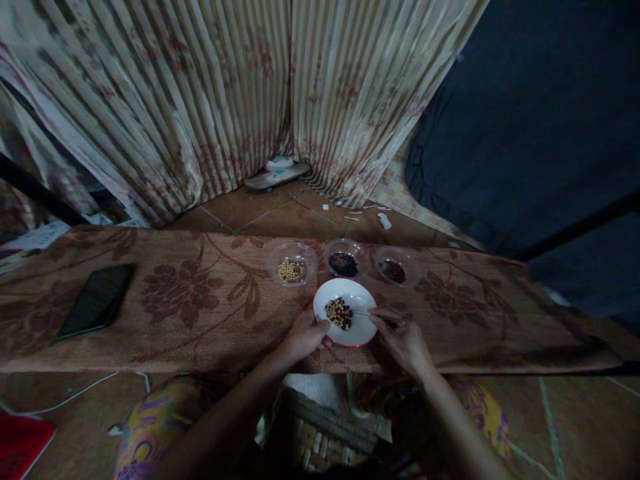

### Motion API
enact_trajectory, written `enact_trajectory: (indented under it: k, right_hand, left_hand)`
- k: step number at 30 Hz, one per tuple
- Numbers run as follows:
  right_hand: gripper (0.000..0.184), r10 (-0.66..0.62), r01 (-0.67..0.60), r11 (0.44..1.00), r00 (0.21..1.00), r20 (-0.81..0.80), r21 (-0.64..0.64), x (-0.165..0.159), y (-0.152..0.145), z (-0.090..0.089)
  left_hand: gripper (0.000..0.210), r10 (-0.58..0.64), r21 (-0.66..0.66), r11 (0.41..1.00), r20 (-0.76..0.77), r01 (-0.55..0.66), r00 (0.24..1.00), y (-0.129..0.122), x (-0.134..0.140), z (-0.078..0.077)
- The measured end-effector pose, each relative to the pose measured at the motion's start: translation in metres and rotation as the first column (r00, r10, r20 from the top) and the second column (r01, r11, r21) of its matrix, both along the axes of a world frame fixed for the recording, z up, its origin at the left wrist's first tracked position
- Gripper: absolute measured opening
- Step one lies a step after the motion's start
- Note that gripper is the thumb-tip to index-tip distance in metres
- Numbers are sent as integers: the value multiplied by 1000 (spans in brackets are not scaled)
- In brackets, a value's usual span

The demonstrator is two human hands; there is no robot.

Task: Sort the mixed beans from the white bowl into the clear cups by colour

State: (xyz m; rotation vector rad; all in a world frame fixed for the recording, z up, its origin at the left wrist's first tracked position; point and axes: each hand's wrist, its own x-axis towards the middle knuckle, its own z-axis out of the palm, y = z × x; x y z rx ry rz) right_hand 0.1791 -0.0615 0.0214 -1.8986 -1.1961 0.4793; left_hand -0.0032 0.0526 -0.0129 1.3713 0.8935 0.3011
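Observation:
A white shallow bowl [363,293] with a red rim sits at the front middle of the cloth-covered bench. In it lies a heap of mixed yellow and dark beans [339,313]. My left hand [306,335] grips the bowl's left rim, thumb over the edge. From the right, my right hand [400,337] pinches thin metal tweezers [360,312], whose tips point at the heap. Just behind stand three clear bowls: the left bowl [313,263] holds yellow beans, the middle bowl [345,245] black ones, the right bowl [410,267] dark red ones.
A dark tablet or phone [97,300] lies on the bench's left part. Beyond the bench hang striped curtains [225,100], with white scraps [384,221] on the tiled floor. Dark blue fabric [540,120] hangs at the right. A white cable [80,395] runs along the floor, front left.

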Motion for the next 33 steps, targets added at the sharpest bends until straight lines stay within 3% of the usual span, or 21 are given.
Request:
enact_trajectory:
  k: [14, 21, 24, 28, 33]
  right_hand:
    - [31, 25, -25, 1000, 1000, 7, 1, -4, 2, 2]
    - [28, -29, 26, 995, 999, 31, 94, -2, -2, 10]
    - [26, -113, 105, 973, 993, 31, 205, 14, -1, 18]
    - [25, -291, 237, 896, 952, 93, 376, 53, 11, 31]
    - [32, -413, 367, 856, 909, 53, 364, 93, 27, 34]
  left_hand:
    - [16, 1, -5, 1000, -2, -1, 1000, 0, -1, 1]
    - [18, 22, -12, 1000, -2, -22, 1000, 0, 0, 0]
    - [22, 9, -3, 1000, 2, -9, 1000, 1, -1, -1]
    - [25, 18, -5, 1000, 17, -18, 1000, 1, -1, 2]
    - [21, 18, -22, 1000, 38, -17, 999, 2, -3, 4]
